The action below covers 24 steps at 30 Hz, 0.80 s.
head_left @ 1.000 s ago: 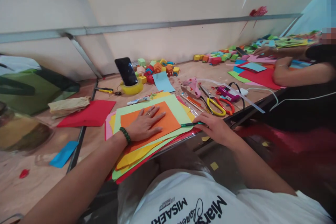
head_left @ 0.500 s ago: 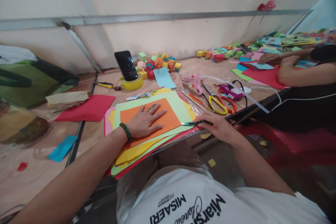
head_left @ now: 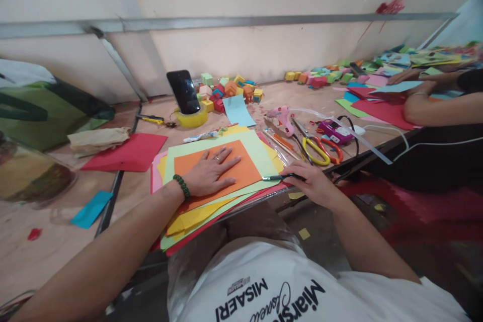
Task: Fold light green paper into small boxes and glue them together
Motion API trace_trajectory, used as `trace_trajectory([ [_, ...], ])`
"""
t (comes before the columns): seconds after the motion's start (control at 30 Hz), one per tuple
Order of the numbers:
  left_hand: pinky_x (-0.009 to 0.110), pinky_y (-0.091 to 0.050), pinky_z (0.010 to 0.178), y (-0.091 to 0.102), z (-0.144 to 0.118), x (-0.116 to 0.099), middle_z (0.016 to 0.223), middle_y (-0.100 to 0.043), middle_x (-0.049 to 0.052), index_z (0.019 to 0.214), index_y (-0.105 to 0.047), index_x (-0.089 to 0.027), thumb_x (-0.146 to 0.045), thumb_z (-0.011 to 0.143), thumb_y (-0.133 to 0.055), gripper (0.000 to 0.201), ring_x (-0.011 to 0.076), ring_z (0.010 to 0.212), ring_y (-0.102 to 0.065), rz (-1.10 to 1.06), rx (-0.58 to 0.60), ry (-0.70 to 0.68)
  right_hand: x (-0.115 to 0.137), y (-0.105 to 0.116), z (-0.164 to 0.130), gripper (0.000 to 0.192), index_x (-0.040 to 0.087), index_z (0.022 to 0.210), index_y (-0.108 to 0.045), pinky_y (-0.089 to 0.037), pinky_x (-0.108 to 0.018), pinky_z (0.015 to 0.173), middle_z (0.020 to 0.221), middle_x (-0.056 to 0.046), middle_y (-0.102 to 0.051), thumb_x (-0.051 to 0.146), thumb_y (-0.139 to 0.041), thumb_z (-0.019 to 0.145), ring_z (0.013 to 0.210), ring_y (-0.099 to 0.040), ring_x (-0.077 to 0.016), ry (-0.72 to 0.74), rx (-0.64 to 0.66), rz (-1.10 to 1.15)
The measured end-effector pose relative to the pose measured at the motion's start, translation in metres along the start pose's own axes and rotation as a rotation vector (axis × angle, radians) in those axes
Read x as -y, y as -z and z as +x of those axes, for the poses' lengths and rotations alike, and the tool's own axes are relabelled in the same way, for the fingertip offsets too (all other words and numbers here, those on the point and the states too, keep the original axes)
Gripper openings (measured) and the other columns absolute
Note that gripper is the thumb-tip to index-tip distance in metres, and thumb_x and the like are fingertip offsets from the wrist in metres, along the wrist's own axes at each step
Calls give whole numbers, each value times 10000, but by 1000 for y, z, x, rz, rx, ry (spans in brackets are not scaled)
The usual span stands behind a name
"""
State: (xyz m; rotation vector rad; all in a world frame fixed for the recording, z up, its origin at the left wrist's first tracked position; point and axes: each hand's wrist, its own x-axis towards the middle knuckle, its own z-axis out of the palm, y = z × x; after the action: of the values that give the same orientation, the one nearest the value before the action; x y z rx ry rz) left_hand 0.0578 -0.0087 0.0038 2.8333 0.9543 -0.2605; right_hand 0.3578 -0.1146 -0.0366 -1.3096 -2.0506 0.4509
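Observation:
My left hand (head_left: 211, 176) lies flat on an orange paper sheet (head_left: 247, 161), fingers spread, with a green bead bracelet at the wrist. The sheet rests on a stack of coloured paper, a light green sheet (head_left: 262, 148) directly beneath it and a yellow one (head_left: 196, 219) jutting toward me. In my right hand (head_left: 311, 181), closed fingers hold a slim green-and-black pen-like tool (head_left: 273, 178) nearly level. Its pale tip is at the orange sheet's right corner; whether it is a blade or a pen point I cannot tell.
Right of the stack lie scissors (head_left: 317, 148), a pink glue gun (head_left: 282, 116) and a purple device (head_left: 335, 132). Behind stand a phone (head_left: 183, 91) on a tape roll (head_left: 191, 117) and small paper boxes (head_left: 230, 89). A co-worker's arm (head_left: 437, 105) is at right.
The view has shifted slightly. My hands and the tool keep almost the same place on the paper. The co-worker's hands have lifted a light blue sheet a little.

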Motion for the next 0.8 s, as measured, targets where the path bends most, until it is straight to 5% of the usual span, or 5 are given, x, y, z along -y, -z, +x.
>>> trace_trajectory([
  [0.53,592,-111,1126,4,-3,-4,1593,-88,150,1510,-195,-269,-604,926,-281,678,311,1469,-77,-11,-1,12,1,-2,3,151,223,958,-662,-498,-321,773,920,-55,-595,295,-539,910,868,-606,-193,-14,-55,-56],
  [0.8,613,-124,1124,3,-5,-18,1595,-135,126,1488,-266,-302,-549,939,-317,604,311,1465,-118,-99,-16,-121,-1,9,6,120,225,932,-669,-495,-333,775,895,-57,-612,269,-567,887,865,-608,-201,-11,-51,-65],
])
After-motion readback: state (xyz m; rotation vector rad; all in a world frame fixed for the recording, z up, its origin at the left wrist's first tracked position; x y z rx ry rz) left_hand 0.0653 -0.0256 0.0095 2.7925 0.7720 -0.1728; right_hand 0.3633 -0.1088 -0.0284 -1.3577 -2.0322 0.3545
